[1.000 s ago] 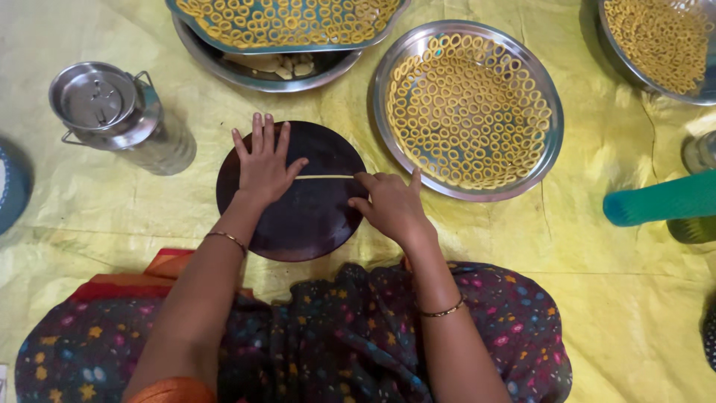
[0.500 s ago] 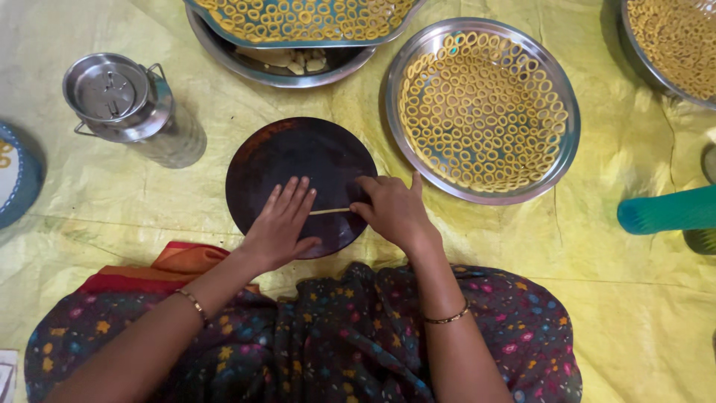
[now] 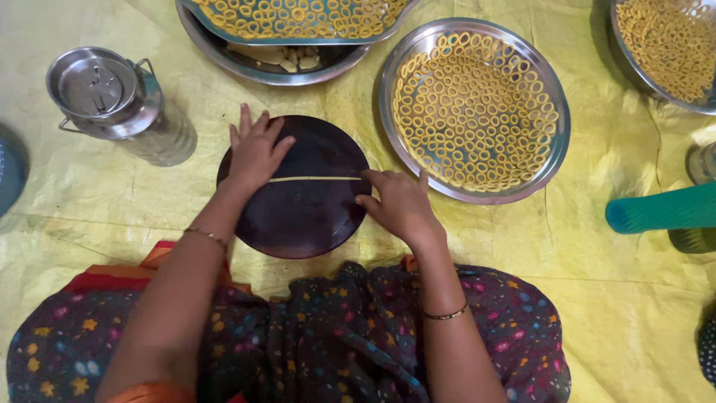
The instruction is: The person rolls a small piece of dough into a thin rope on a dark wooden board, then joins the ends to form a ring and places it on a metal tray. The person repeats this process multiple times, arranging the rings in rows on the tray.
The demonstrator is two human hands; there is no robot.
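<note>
A dark round board (image 3: 306,216) lies on a yellow sheet (image 3: 149,209) spread over the floor, just in front of the person's lap in a dark flowered garment (image 3: 335,343). Across the board runs a thin, pale dough strand (image 3: 317,178), straight from left to right. The left hand (image 3: 257,153) rests flat and open on the board's upper left part, fingers spread, its palm covering the strand's left end. The right hand (image 3: 399,205) sits at the board's right edge, fingers bent loosely, its fingertips touching the strand's right end; neither hand is clamped on anything. To the right of the board, just beside it, a round steel plate (image 3: 548,160) holds many small yellow dough rings laid in rows. Above the board a steel bowl (image 3: 224,52) with pale dough pieces carries a tray (image 3: 373,36) of more rings on top. A steel lidded can (image 3: 112,101) stands to the left, well apart from the hands. Another steel plate of rings (image 3: 664,52) shows at the upper right corner, and a teal object (image 3: 664,209) reaches in from the right edge. Compared with half a second ago, the left hand has moved up from the board's lower middle to its upper left, and the strand now shows much longer between the hands, while the right hand has stayed at the right rim.
</note>
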